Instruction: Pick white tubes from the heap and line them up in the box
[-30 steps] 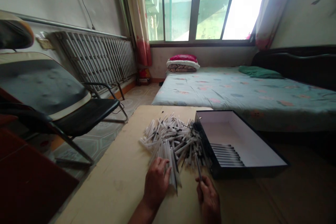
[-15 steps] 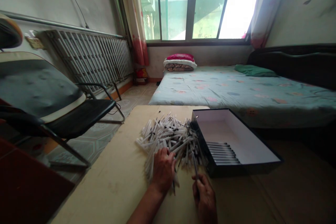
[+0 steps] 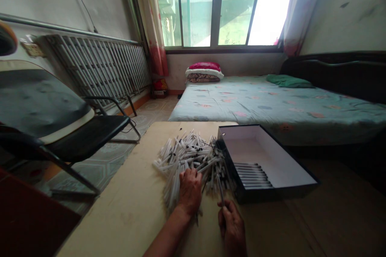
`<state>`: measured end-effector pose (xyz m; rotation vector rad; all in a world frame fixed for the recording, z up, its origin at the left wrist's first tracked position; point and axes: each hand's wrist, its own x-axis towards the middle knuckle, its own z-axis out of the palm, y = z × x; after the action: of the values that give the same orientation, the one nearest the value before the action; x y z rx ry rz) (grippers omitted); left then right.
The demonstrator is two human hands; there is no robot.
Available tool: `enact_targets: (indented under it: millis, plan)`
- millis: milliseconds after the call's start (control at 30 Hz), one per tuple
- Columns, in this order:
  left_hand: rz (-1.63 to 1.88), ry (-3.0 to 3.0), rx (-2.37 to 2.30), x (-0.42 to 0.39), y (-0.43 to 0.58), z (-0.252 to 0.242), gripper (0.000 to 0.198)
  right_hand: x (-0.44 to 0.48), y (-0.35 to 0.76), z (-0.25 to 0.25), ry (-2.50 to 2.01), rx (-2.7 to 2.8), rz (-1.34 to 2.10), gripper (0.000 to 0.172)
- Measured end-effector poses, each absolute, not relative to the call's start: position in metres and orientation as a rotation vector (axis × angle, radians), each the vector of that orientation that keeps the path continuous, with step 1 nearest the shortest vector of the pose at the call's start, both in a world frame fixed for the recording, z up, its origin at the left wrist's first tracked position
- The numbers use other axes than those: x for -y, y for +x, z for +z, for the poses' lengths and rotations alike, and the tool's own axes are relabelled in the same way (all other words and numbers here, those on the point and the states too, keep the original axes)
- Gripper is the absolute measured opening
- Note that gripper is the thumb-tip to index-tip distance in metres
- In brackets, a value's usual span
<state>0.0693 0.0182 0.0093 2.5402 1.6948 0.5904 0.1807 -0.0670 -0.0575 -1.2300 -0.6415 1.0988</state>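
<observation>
In right hand (image 3: 233,223): pen (image 3: 221,191), apparently.

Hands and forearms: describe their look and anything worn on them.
The left hand and right hand are both bare, with no gloves. No sleeve, watch or bracelet shows on the left forearm; little shows beyond the right wrist. Blur hides whether rings are worn.
</observation>
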Motion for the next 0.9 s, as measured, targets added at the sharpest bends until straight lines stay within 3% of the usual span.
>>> enact_targets:
  millis: [367, 533, 900]
  plan:
    - [0.744, 2.437, -1.728, -0.007, 0.053, 0.01, 0.027, 0.07, 0.176, -0.043, -1.235, 0.634, 1.05, 0.034]
    - [0.69, 2.475, -1.615, -0.004, 0.063, 0.008, 0.012, 0.069, 0.182, -0.049, -1.227, 0.677, 1.122, 0.035]
    - [0.759, 2.375, -1.628, -0.005, 0.086, 0.003, 0.008, 0.067, 0.186, -0.057, -1.202, 0.669, 1.146, 0.037]
